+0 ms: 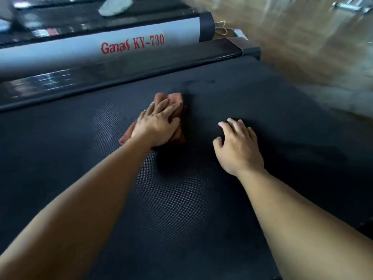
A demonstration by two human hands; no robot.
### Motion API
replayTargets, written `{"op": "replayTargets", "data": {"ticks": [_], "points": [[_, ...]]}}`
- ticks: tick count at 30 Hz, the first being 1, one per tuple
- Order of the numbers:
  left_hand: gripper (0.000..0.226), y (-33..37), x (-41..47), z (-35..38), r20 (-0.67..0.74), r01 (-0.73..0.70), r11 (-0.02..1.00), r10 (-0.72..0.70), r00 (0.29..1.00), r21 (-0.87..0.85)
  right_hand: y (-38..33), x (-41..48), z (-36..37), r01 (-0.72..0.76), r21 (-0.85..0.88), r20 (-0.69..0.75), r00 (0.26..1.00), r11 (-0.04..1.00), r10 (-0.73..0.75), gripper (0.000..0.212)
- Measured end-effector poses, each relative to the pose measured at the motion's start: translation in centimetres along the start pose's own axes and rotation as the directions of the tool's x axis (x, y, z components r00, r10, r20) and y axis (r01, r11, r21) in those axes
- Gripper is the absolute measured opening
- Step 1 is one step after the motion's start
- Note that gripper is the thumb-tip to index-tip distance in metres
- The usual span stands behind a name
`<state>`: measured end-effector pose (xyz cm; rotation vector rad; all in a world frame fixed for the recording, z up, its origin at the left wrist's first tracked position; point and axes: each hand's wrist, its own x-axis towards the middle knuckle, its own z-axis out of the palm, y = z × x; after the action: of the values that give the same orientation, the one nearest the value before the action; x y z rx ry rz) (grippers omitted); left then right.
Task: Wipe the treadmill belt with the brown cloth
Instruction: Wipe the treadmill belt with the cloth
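1. Surroundings, relative to the treadmill belt [181, 199]: black side rail [121, 77] runs along its far-left edge; beyond the rail lies a grey tube [80, 51] with red lettering "Ganas KY-730" and a black end cap.
2. Past the grey tube: a second dark belt with a pale shoe [116, 7] on it, blurred.
3. Wooden floor [302, 37] borders the belt on its far-right side, motion-blurred; a metal frame piece [351, 6] sits at the top-right corner, detail unclear.
4. Obstructions: nothing lies on the belt besides the cloth and the two hands. A faint darker smudge shows on the belt just beyond the cloth.
5. Containers: none visible.
6. Count: one brown cloth [173, 100], two hands, two bare forearms, one shoe.
7. Brown cloth: bunched on the belt, left of centre, nearer the side rail than the floor edge. Edges stick out beyond the fingertips and beside the wrist.
8. Left hand [157, 126]: palm down, flat on top of the cloth, fingers slightly spread, pressing it to the belt.
9. Right hand [238, 146]: palm down on bare belt, just right of the cloth, apart from it; fingers loosely spread and a bit curled, holding nothing.
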<state>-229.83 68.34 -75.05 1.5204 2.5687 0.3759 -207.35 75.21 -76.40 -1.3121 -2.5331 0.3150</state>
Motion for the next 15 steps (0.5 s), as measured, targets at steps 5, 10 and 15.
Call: {"op": "replayTargets", "data": {"ticks": [5, 10, 15], "points": [[0.057, -3.8, -6.3, -1.3, -0.029, 0.202, 0.979, -0.201, 0.979, 0.018, 0.0, -0.2, -0.1, -0.006, 0.003, 0.012, 1.000, 1.000, 0.006, 0.052], [0.057, -0.7, -8.6, -0.7, -0.019, 0.234, 0.971, -0.233, 0.972, 0.041, 0.3, -0.5, -1.7, -0.006, 0.136, 0.105, 0.994, 0.991, -0.008, 0.047], [0.058, 3.6, -9.7, 0.3, 0.016, 0.167, 0.985, -0.168, 0.986, 0.039, 3.5, -4.4, -6.1, -0.067, 0.154, 0.049, 0.997, 0.986, 0.060, 0.040]]}}
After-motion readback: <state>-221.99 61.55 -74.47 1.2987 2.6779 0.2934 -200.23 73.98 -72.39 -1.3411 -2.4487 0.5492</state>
